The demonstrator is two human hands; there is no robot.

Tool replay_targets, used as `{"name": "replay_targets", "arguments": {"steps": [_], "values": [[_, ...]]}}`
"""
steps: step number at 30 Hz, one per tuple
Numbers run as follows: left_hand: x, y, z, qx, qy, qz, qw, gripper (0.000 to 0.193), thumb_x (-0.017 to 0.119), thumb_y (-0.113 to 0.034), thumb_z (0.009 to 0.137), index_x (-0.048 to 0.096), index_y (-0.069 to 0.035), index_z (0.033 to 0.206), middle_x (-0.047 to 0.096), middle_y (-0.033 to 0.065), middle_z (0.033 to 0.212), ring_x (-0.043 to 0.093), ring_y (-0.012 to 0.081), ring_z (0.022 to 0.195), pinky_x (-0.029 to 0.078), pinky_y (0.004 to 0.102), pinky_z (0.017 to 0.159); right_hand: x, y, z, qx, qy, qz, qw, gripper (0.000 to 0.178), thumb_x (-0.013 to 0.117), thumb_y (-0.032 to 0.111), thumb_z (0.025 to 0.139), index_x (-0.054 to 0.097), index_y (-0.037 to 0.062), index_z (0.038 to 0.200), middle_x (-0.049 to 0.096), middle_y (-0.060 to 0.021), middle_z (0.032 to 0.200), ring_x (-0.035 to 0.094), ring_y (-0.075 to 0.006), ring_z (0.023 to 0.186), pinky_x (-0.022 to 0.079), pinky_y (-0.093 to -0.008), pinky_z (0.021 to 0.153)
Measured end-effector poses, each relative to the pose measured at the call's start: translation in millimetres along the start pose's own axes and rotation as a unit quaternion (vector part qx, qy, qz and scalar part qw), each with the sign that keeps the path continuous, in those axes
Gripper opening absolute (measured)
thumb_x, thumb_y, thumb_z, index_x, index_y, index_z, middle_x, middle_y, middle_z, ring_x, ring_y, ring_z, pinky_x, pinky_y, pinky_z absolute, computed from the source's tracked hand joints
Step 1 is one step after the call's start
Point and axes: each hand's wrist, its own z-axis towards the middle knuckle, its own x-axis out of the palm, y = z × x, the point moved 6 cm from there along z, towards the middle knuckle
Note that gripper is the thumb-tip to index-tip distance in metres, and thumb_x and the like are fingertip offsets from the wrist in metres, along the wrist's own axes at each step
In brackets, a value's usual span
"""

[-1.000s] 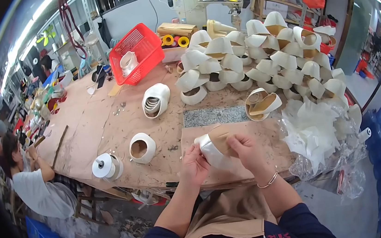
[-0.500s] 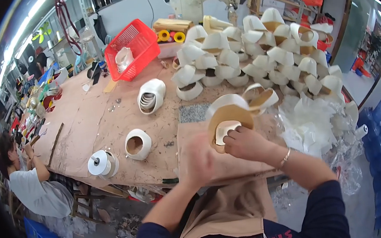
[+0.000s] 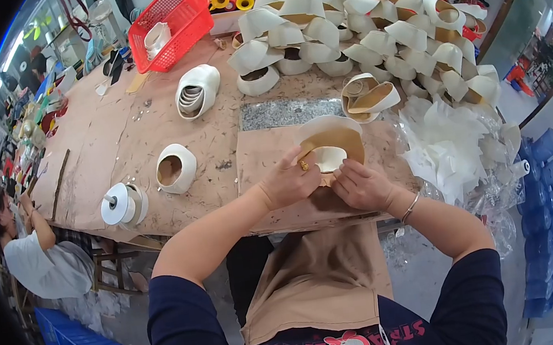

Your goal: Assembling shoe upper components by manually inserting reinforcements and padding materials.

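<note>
Both my hands meet at a cream shoe upper (image 3: pixel 338 129) with a tan lining, held above the near part of the worktable. My left hand (image 3: pixel 291 181), a gold ring on one finger, pinches its left edge. At the lower right edge, the fingers of my right hand (image 3: pixel 364 187) are closed on the same piece. A pale oval patch (image 3: pixel 330 159) shows inside the upper between my hands. Another cream upper (image 3: pixel 370 97) lies just beyond, to the right. A large heap of similar uppers (image 3: pixel 302 30) covers the far right of the table.
A grey speckled slab (image 3: pixel 290 112) lies beyond my hands. Left are white hollow rolls (image 3: pixel 185 172), a white spool (image 3: pixel 115 206) and a red basket (image 3: pixel 196 12). Crumpled white sheets (image 3: pixel 446 154) and blue water bottles (image 3: pixel 543 212) are right. A co-worker (image 3: pixel 47 264) sits at far left.
My left hand has come in to the upper and now grips it; before, it was blurred and apart. The other upper has separated from the held one and lies beside the slab. The view has tilted down.
</note>
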Motion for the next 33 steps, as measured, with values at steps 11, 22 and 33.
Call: {"name": "replay_targets", "arguments": {"steps": [11, 22, 33], "values": [[81, 46, 18, -0.351, 0.436, -0.275, 0.782, 0.016, 0.059, -0.024, 0.081, 0.069, -0.013, 0.085, 0.065, 0.0081, 0.090, 0.057, 0.0261, 0.098, 0.024, 0.0572, 0.097, 85, -74, -20, 0.394, 0.261, 0.345, 0.811, 0.017, 0.057, 0.017, 0.082, 0.062, 0.0073, 0.095, 0.067, -0.0129, 0.089, 0.062, -0.0305, 0.090, 0.032, -0.0464, 0.087], [95, 49, 28, -0.344, 0.511, -0.231, 0.753, 0.021, 0.058, -0.016, 0.069, 0.071, -0.008, 0.083, 0.068, 0.0120, 0.090, 0.063, 0.0269, 0.091, 0.027, 0.0528, 0.093, 102, -84, -2, 0.393, 0.427, 0.310, 0.753, 0.018, 0.062, 0.020, 0.075, 0.069, 0.0100, 0.089, 0.068, -0.0100, 0.091, 0.064, -0.0282, 0.089, 0.035, -0.0500, 0.082], [90, 35, 40, -0.360, 0.523, -0.199, 0.746, 0.018, 0.064, -0.020, 0.076, 0.071, -0.011, 0.090, 0.068, 0.0093, 0.094, 0.063, 0.0250, 0.096, 0.029, 0.0539, 0.095, 71, -60, 2, 0.372, 0.294, 0.231, 0.850, 0.013, 0.057, 0.003, 0.076, 0.065, 0.0074, 0.085, 0.065, -0.0144, 0.090, 0.062, -0.0281, 0.089, 0.031, -0.0537, 0.086]]}}
